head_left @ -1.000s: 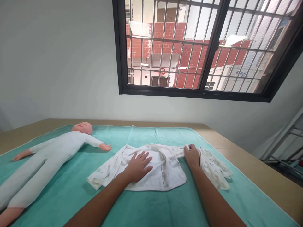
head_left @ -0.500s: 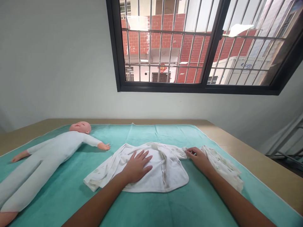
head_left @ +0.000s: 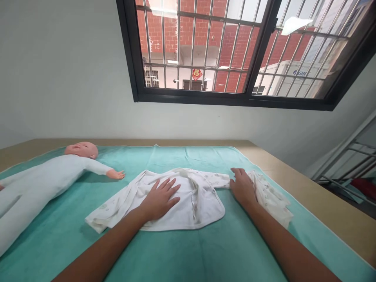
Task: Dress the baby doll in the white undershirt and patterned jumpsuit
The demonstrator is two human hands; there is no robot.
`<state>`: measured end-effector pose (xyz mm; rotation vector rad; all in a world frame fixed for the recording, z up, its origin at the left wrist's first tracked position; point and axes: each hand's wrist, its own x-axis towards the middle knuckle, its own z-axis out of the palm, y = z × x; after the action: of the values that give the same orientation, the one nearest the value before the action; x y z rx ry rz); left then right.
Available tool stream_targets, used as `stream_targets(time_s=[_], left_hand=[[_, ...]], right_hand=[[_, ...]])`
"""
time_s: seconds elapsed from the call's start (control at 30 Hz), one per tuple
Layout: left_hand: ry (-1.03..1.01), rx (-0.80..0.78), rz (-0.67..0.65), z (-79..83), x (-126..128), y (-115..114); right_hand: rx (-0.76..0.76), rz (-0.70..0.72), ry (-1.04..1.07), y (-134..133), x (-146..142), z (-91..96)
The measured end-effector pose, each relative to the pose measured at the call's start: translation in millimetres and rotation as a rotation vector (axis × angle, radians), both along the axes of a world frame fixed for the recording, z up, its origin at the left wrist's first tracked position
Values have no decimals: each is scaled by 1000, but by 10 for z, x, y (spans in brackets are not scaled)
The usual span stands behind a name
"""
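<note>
The fingers (head_left: 169,186) of the left hand (head_left: 157,197) are spread flat, and the white shirt (head_left: 205,205) is pressed beneath them. On the right hand (head_left: 242,186), the thumb and index finger are seen parted and slightly bent, with a sleeve cuff (head_left: 225,181) just beside the thumb; whether it is touched cannot be told. The shirt is laid across the green cloth (head_left: 176,254), its middle plain, its two sleeves dotted with small prints, its lower corner rounded, and a soft crease raised along the front opening. One sleeve is stretched toward the right hand, the other slanted down to the left. Beyond the right wrist, one bunched printed fabric (head_left: 273,199) is seen, thin and crumpled. One doll (head_left: 53,176) with a smooth head and a white body is laid on its back at the left. The single plush cloth, pale-edged, is spread over one wood-toned desk (head_left: 317,199)
</note>
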<state>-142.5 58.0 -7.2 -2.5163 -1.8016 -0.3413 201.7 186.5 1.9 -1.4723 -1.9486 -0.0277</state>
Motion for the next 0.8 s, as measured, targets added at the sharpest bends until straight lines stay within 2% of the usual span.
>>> stream_targets(time_s=[0.1, 0.2, 0.27, 0.4, 0.53, 0.6, 0.7, 0.8], left_hand=[[4, -7, 3, 9, 7, -5], [0, -12, 2, 14, 7, -9], [-8, -7, 2, 12, 5, -10], [-17, -2, 2, 5, 0, -8], [-17, -10, -3, 4, -2, -2], [-17, -15, -2, 1, -1, 1], [-24, 0, 4, -3, 1, 1], [-24, 4, 1, -2, 1, -6]], right_hand=[[84, 183, -138, -126, -167, 14], [-45, 383, -276, -207, -304, -45], [-163, 438, -371, -213, -338, -105], [-244, 437, -450, -188, -320, -157], [-152, 376, -427, -236, -306, -82], [-120, 406, -423, -278, -305, -42], [-227, 492, -467, -323, -302, -30], [-304, 504, -496, -324, -297, -55]])
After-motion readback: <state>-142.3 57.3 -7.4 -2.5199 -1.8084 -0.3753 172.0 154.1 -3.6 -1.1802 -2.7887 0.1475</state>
